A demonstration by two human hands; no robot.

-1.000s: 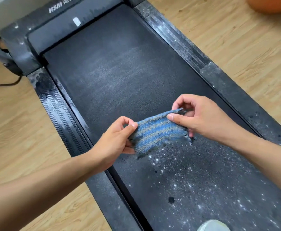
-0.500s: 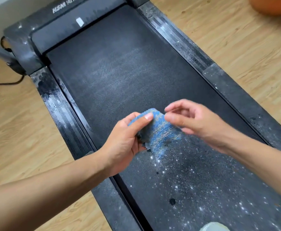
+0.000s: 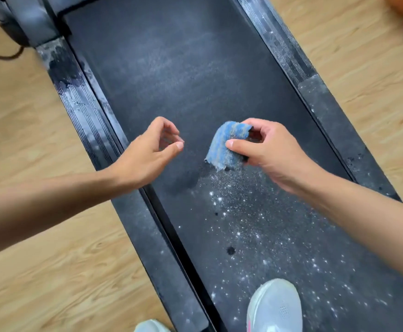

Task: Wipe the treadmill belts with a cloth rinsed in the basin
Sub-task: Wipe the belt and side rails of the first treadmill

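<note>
Cloth (image 3: 224,147), folded, pinched in your right grip (image 3: 267,155); left grip (image 3: 147,156) loosely curled, empty: press cloth flat along the belt (image 3: 195,68).

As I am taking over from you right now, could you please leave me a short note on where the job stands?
Left hand: holds nothing, fingers loosely curled, over the belt's left side.
Right hand: pinches the folded blue cloth over the middle of the treadmill belt.
Done: the far half shows only a faint grey haze, possibly wiped already.
Left: white specks cover the near half, around the shoe standing on it. The basin is not clearly in view.
</note>
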